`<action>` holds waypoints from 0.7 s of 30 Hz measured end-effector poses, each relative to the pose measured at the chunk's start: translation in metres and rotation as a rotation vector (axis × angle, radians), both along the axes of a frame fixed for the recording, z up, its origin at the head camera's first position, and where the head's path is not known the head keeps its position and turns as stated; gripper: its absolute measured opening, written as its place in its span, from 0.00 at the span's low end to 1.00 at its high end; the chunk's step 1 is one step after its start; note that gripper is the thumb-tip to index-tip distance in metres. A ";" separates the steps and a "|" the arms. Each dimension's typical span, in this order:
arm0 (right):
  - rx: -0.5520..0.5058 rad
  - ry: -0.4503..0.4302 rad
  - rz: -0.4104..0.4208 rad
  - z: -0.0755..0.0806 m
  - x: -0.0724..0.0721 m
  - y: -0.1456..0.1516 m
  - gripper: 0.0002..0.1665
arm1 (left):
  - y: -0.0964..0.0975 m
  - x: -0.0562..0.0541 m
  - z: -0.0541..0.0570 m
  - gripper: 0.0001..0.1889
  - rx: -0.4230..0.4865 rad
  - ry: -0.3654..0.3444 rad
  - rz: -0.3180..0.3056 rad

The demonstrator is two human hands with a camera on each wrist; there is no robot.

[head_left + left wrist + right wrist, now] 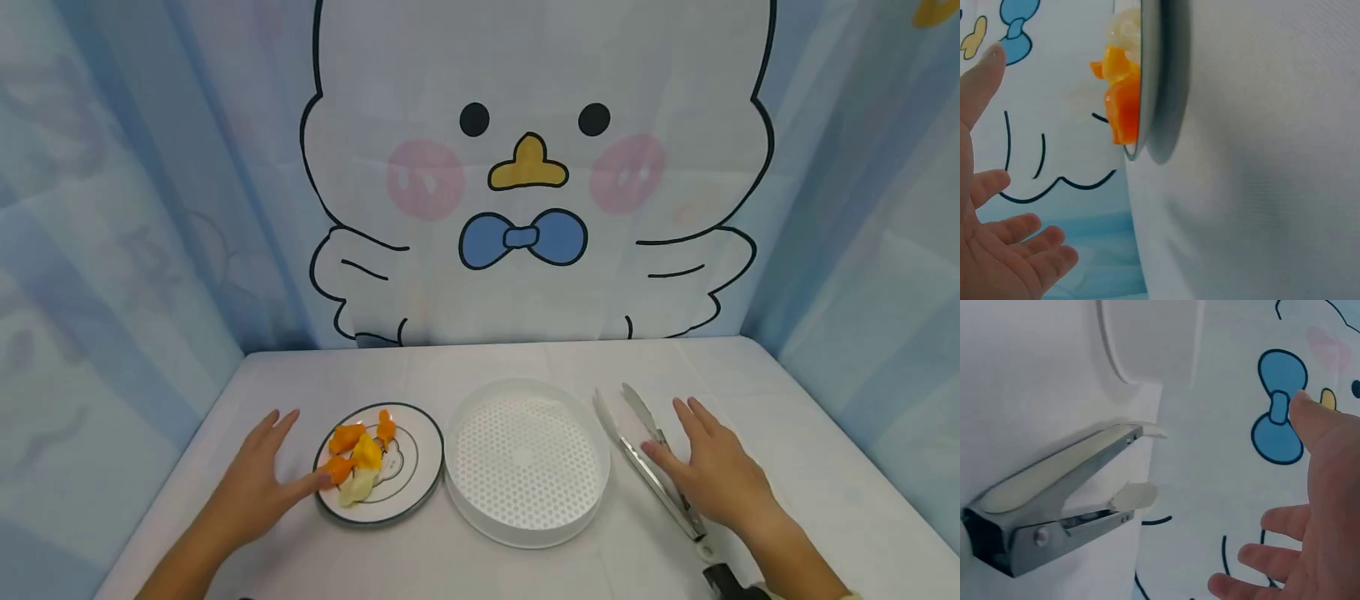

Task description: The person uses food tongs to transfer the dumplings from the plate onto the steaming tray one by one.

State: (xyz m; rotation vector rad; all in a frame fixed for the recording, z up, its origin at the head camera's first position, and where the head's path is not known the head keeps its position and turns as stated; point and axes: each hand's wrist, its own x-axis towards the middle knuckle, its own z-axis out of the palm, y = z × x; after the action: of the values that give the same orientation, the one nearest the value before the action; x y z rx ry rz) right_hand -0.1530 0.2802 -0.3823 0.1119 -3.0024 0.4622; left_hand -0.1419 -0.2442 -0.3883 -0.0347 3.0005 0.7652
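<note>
A round white plate [420,450] with a dark rim bears several small glossy pieces: orange ones [347,438], a yellow one [367,452] and a pale one [359,487]. My left hand [251,487] is spread beside the plate's left edge. Its thumb overlaps that edge in the head view; whether they touch I cannot tell. The left wrist view shows the fingers [1047,262] holding nothing. Metal tongs [660,487] lie with arms apart on the table's right. Over their right side hovers my right hand [720,475], fingers extended and holding nothing.
Between the plate and the tongs sits a round white perforated tray [525,533] with a raised rim. A black object [727,581] lies near the tongs' hinge end. The white-covered table [450,575] meets a cartoon-printed curtain [525,304] at its back edge.
</note>
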 end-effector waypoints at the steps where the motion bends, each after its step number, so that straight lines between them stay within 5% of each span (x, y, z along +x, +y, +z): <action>1: -0.012 -0.013 -0.003 -0.003 0.000 0.001 0.56 | -0.001 0.000 -0.002 0.60 0.009 -0.009 0.000; 12: -0.030 -0.122 -0.023 -0.031 -0.001 0.009 0.61 | -0.009 -0.009 -0.023 0.51 0.163 -0.150 0.053; 21: -0.038 -0.162 -0.028 -0.037 -0.006 0.011 0.60 | -0.006 -0.015 -0.040 0.47 0.262 -0.237 0.100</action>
State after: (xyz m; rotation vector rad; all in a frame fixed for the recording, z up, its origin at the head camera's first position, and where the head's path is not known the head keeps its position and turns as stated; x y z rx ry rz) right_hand -0.1593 0.2908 -0.4197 0.0315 -3.1457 0.5512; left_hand -0.1570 -0.2501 -0.4280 -0.2486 2.6717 1.0748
